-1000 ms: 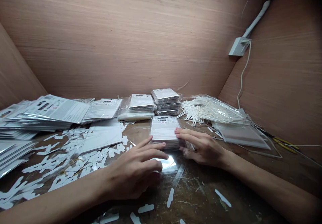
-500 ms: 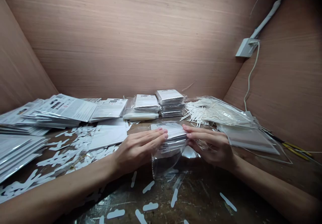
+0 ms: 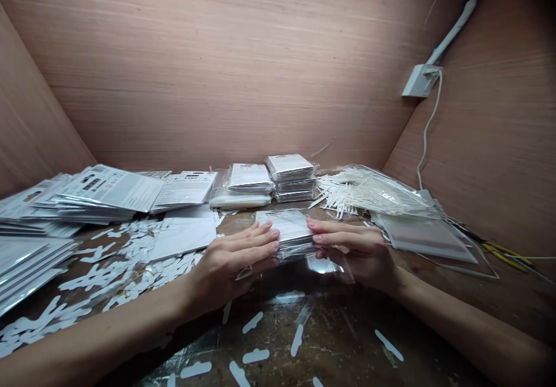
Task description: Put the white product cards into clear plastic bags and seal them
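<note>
A stack of printed cards [image 3: 292,225] in a clear plastic bag [image 3: 321,265] sits low in front of me, between my hands. Along its left edge lie the fingertips of my left hand [image 3: 243,251], long and close together. My right hand [image 3: 358,251] presses the right edge with its fingers, its thumb partly tucked below by the bag. Together the hands hold the stack from both sides. The bag's loose, shiny open part spreads toward me beneath the stack. Small white hang-tab cutouts [image 3: 256,356] are scattered on the dark table nearer me.
Bagged card stacks [image 3: 292,178] stand at the back. Loose card piles [image 3: 108,190] and heaped white cutouts [image 3: 99,271] cover the left. White strips [image 3: 341,196], clear bags [image 3: 391,199] and yellow-handled pliers [image 3: 506,256] lie right. A cable [image 3: 430,126] hangs from the wall socket [image 3: 421,80].
The bag's loose part, which hung upright in front of the stack, now lies flattened and spread toward the right. Both hands stay at the stack's sides, and the stack sits flatter.
</note>
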Tool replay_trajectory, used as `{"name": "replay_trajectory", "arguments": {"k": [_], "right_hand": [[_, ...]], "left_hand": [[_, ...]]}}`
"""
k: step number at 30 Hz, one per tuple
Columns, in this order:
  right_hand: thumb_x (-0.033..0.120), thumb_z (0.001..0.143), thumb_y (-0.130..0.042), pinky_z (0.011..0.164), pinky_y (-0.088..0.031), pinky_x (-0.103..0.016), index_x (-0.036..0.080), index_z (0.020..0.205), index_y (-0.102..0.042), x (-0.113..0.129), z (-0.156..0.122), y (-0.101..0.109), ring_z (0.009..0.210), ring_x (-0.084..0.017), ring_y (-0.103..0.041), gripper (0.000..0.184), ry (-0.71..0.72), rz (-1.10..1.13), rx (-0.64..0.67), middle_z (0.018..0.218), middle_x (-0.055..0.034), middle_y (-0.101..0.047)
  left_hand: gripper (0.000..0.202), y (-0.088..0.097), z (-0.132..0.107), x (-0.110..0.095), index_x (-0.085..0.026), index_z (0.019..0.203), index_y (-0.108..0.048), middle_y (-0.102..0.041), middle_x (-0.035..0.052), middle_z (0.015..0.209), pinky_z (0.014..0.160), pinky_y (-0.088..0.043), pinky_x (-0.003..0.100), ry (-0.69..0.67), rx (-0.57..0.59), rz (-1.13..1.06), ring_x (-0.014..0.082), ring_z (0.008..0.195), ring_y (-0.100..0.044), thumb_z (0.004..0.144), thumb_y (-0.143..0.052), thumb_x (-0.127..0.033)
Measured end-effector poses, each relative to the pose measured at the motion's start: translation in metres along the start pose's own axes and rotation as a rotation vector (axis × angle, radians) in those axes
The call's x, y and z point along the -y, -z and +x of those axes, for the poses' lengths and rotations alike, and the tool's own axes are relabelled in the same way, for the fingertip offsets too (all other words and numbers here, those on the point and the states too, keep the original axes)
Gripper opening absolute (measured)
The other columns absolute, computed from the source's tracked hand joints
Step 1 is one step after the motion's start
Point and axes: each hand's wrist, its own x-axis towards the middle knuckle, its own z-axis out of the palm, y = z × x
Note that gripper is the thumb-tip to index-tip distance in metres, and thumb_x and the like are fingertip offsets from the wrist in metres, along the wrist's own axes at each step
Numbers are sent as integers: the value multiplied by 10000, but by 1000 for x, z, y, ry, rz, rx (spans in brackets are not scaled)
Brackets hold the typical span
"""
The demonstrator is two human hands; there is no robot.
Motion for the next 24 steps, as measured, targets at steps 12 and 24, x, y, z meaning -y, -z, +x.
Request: {"name": "replay_trajectory", "arguments": {"k": [12, 24], "right_hand": [[252, 960, -696, 1010, -609, -403, 274, 1066, -830, 12, 0, -11, 1177, -268, -730, 172, -438, 287, -180, 1238, -67, -760], [301, 746, -847, 823, -618, -361, 252, 710, -839, 1, 4, -20, 858, -256, -788, 62, -722, 300, -248, 887, -64, -830]], "left_hand": [[216, -16, 1, -6, -279, 1111, -813, -755, 6, 1260, 1214, -452, 424, 282, -142, -229, 235, 1274, -675, 999, -630, -255], [370, -20, 1, 9, -146, 872, -841, -822, 111, 882, 686, -585, 267, 770, -340, -476, 197, 769, -732, 738, -882, -489]]}}
